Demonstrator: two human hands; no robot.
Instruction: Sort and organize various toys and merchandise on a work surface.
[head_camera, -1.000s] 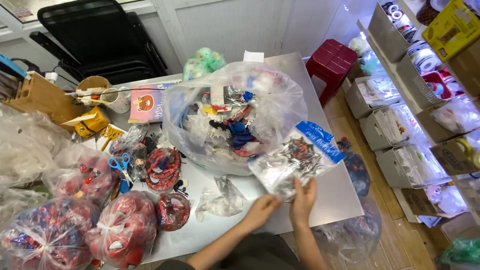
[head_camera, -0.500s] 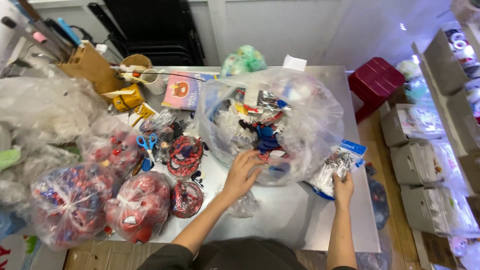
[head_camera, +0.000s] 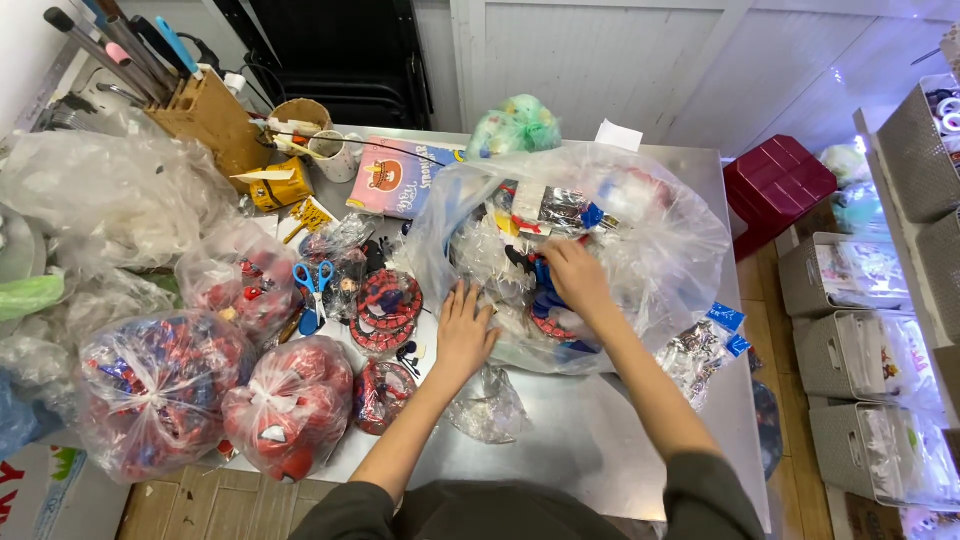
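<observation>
Your left hand (head_camera: 462, 335) lies flat, fingers spread and holding nothing, against the near-left edge of the big clear bag (head_camera: 640, 215) on the steel table (head_camera: 570, 450). Your right hand (head_camera: 577, 280) reaches farther, inside the bag's mouth, fingers curled among the small packets (head_camera: 560, 205); you cannot tell if it grips one. The packets lie just beyond those fingertips, and the right hand is the nearer one.

right hand (head_camera: 575, 280) fingertips buried among packets, clear bag (head_camera: 660, 250) contents jumbled
</observation>
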